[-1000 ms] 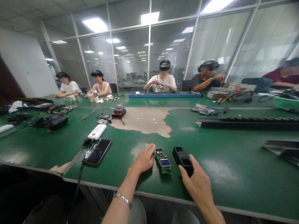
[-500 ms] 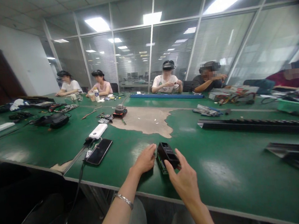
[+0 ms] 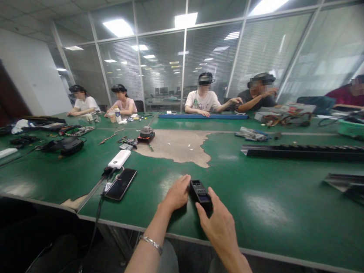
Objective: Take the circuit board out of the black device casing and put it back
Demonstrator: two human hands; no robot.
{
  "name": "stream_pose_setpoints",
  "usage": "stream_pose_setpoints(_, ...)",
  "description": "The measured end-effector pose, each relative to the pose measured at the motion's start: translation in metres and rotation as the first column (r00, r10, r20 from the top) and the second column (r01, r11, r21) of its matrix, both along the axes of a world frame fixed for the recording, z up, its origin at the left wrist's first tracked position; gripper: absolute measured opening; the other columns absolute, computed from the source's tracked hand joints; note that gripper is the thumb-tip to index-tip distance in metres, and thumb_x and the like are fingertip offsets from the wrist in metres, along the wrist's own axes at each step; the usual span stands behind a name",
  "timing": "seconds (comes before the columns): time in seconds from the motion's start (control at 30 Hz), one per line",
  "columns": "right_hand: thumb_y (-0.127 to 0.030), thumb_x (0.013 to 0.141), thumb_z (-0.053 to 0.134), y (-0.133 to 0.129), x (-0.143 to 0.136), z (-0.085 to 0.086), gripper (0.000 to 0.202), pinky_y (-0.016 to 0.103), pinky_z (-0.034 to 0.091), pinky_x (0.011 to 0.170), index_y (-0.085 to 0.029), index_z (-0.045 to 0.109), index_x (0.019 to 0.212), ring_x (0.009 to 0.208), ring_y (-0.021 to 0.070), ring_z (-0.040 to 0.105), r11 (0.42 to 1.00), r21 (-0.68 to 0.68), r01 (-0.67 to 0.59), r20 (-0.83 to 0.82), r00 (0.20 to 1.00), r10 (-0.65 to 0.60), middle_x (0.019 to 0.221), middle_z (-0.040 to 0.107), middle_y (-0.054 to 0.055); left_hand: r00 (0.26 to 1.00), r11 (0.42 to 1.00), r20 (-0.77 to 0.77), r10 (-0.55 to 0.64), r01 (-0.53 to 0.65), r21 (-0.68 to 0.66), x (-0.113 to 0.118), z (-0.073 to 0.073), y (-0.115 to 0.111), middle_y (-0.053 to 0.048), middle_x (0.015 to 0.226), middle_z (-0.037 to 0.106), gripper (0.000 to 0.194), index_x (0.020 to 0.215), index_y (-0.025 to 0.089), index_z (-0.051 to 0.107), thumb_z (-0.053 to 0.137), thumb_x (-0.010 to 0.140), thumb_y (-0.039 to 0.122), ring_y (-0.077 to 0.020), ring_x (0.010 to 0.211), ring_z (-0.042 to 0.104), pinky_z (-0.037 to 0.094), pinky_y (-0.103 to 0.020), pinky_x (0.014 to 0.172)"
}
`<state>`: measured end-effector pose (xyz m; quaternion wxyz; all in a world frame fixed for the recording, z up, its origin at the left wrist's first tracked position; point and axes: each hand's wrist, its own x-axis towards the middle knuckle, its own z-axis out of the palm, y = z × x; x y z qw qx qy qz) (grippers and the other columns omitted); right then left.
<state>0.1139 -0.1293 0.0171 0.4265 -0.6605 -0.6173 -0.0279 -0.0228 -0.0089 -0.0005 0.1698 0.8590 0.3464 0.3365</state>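
Observation:
A black plastic casing (image 3: 200, 192) with several rectangular cutouts lies on the green table in front of me, slanting slightly to the right toward me. My right hand (image 3: 218, 220) grips its near end, thumb on the left and fingers along the right side. My left hand (image 3: 176, 195) is closed against the casing's far left side, fingers together and curved; the thumb is hidden. The green circuit board under the casing is out of sight at this moment.
To the left lie a black phone (image 3: 122, 185), a white power bank (image 3: 119, 160) and cables. Long black metal rails (image 3: 315, 152) stretch across the right. Farther off are a worn tan patch (image 3: 176, 146), a blue bar (image 3: 199, 116) and several seated people.
The black casing has come down flatter and slightly left over the green circuit board, hiding it. My right hand moved left with it. Across the table, a person's arm has reached sideways.

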Motion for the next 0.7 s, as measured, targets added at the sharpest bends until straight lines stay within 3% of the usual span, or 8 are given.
stream_pose_setpoints(0.17, -0.044, 0.087, 0.047, -0.003, 0.001, -0.013, 0.061, 0.044, 0.044, 0.096, -0.011, 0.041, 0.138, 0.114, 0.0287, 0.056, 1.0, -0.025, -0.015, 0.002, 1.0, 0.015, 0.128, 0.057, 0.017, 1.0, 1.0, -0.014, 0.005, -0.005, 0.007, 0.0, 0.0, 0.0, -0.01, 0.146, 0.041, 0.049, 0.14, 0.017, 0.038, 0.039, 0.091, 0.016, -0.0208, 0.135, 0.038, 0.033, -0.041, 0.114)
stream_pose_setpoints(0.37, -0.05, 0.084, 0.053, -0.001, 0.005, -0.01, 0.073, 0.047, 0.042, 0.098, -0.011, 0.035, 0.142, 0.12, 0.0303, 0.051, 1.0, 0.007, -0.02, -0.071, 0.997, 0.02, 0.135, 0.05, 0.019, 1.0, 1.0, -0.018, 0.005, -0.005, 0.009, 0.001, -0.002, 0.002, -0.01, 0.145, 0.042, 0.051, 0.14, 0.017, 0.038, 0.04, 0.089, 0.013, -0.0202, 0.135, 0.038, 0.033, -0.04, 0.114)
stream_pose_setpoints(0.7, -0.051, 0.083, 0.053, -0.001, 0.003, -0.013, 0.073, 0.045, 0.044, 0.096, -0.012, 0.036, 0.141, 0.118, 0.0301, 0.053, 0.999, -0.016, -0.028, -0.11, 0.994, 0.026, 0.135, 0.051, 0.018, 1.0, 1.0, -0.007, 0.009, -0.009, 0.003, 0.001, -0.003, 0.001, -0.011, 0.146, 0.041, 0.052, 0.14, 0.016, 0.037, 0.04, 0.089, 0.013, -0.0207, 0.136, 0.037, 0.032, -0.04, 0.114)
